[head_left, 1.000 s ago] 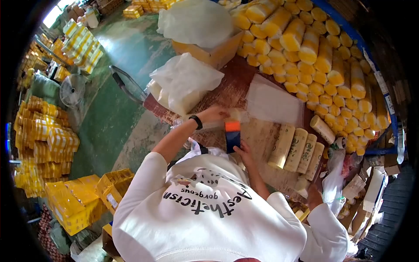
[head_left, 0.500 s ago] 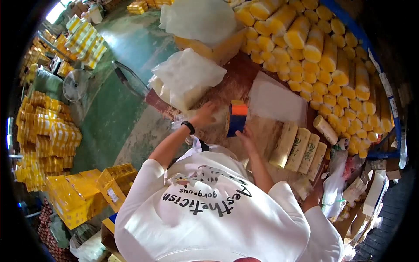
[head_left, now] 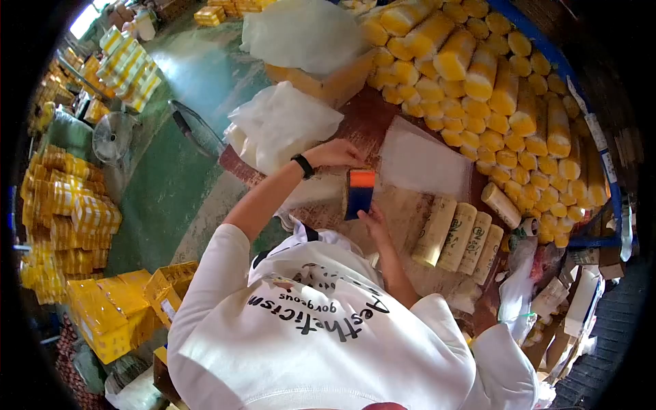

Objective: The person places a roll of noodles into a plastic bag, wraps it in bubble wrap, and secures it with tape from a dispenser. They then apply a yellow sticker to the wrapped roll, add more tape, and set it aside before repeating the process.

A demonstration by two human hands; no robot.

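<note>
A small blue-and-orange pack [head_left: 360, 195], box-shaped, stands over the worktop in front of me. My right hand [head_left: 374, 224] grips its lower right edge, thumb against the blue part. My left hand [head_left: 339, 153], with a black band on the wrist, is just above the orange end, its fingers drawn together and pointing down. Whatever may be between those fingertips is too small to see. Left of the pack lies a stack of clear plastic bags [head_left: 283, 126]; a flat white sheet [head_left: 424, 160] lies beyond it to the right.
Several wrapped pale rolls [head_left: 462, 234] lie in a row on the right. A tall pile of yellow-ended rolls [head_left: 506, 89] rises behind. Yellow-taped boxes [head_left: 113, 311] stand at the lower left. Another white sleeve [head_left: 504, 359] with a forearm shows at right.
My left hand has moved right, from beside the plastic bags to the top of the pack, and its fingers have drawn together. The right hand still holds the pack.
</note>
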